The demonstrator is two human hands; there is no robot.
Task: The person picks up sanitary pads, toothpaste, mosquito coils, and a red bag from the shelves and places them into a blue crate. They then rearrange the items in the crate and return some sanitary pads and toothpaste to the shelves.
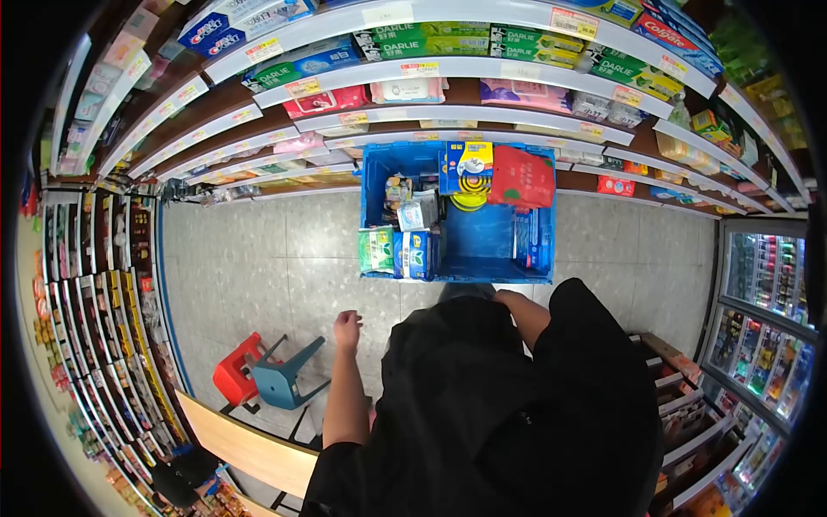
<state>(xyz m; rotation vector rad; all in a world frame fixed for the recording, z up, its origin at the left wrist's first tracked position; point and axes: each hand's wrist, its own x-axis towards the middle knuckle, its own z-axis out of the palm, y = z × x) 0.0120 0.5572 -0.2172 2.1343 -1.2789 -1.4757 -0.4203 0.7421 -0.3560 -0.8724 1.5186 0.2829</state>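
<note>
My left hand (347,328) hangs over the floor to the left of my body, fingers curled in and nothing visible in them. My right forearm (522,316) bends in toward my waist; the hand's fingers are hidden behind my black shirt. In front of me stands a blue plastic crate (488,272). Green and blue packs (376,250) fill its near left corner, with small packets (417,212) behind them. A blue-and-yellow box (467,159), yellow round items (469,195) and a red package (523,178) sit at its far right. Neither hand touches the crate.
Shelves hold toothpaste boxes (431,41) and packs of wipes (407,90) beyond the crate. A red stool (236,370) and a blue stool (280,383) are on the left, near a wooden tabletop (250,441). Drink fridges (762,319) line the right; more shelves (112,319) stand left.
</note>
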